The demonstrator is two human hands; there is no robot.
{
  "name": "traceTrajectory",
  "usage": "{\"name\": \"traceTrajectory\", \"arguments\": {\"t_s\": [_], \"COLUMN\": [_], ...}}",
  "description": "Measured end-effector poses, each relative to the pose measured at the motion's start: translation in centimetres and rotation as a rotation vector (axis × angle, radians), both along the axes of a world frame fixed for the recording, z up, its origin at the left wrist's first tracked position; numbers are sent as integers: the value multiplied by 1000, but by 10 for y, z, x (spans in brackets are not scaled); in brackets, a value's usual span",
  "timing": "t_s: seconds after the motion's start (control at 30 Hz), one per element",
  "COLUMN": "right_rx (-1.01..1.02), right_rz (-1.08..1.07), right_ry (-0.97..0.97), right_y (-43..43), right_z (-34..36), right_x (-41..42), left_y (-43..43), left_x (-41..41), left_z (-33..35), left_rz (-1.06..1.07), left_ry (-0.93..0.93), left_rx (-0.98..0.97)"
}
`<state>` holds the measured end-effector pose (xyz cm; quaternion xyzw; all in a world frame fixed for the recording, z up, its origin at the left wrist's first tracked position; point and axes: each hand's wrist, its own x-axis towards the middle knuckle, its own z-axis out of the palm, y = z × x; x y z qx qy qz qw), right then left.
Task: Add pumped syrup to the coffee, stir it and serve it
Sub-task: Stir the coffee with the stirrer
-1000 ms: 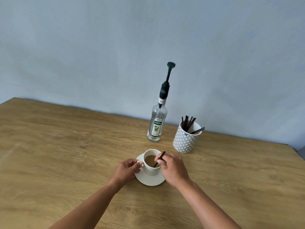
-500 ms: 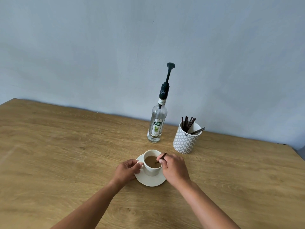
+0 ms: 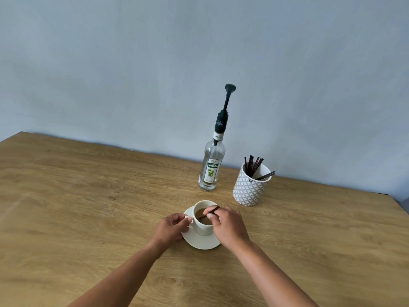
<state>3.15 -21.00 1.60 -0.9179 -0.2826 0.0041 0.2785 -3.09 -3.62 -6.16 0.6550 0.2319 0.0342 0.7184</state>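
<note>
A white cup (image 3: 202, 228) of light brown coffee stands on a white saucer (image 3: 200, 241) in the middle of the wooden table. My left hand (image 3: 171, 229) pinches the cup's handle on its left side. My right hand (image 3: 225, 224) pinches a thin dark stirrer (image 3: 209, 212), which leans low over the rim with its tip in the coffee. Behind the cup stands a clear syrup bottle (image 3: 211, 169) with a tall black pump.
A white patterned pot (image 3: 251, 189) holding several dark stirrers stands right of the bottle, near the wall. The wooden table (image 3: 88, 207) stretches wide to the left and front. Its right corner shows at the far right.
The stirrer has tilted lower and swept leftward in the coffee as my right hand moved over the cup. My left hand stays on the handle.
</note>
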Motion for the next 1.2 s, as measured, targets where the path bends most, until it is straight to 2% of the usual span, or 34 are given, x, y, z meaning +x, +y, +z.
{"name": "traceTrajectory", "arguments": {"t_s": [0.3,0.6,0.77,0.9,1.2], "right_rx": [-103,50,-105,-135,-7], "right_rz": [-55,2,-36,-59,3], "right_ry": [-105,43,-42,-95,43], "right_y": [-18,-6,-6,-13,-2], "right_z": [5,5,5,8,11], "right_x": [10,0,5,8,1], "left_y": [-1,-2,0,0,0], "left_x": [-1,-1,-4,-4,-3], "left_z": [1,3,4,5,4], "left_rz": [2,3,-12,-13,-10], "left_ry": [9,14,23,24,27], "left_rx": [-11,-6,7,19,0]}}
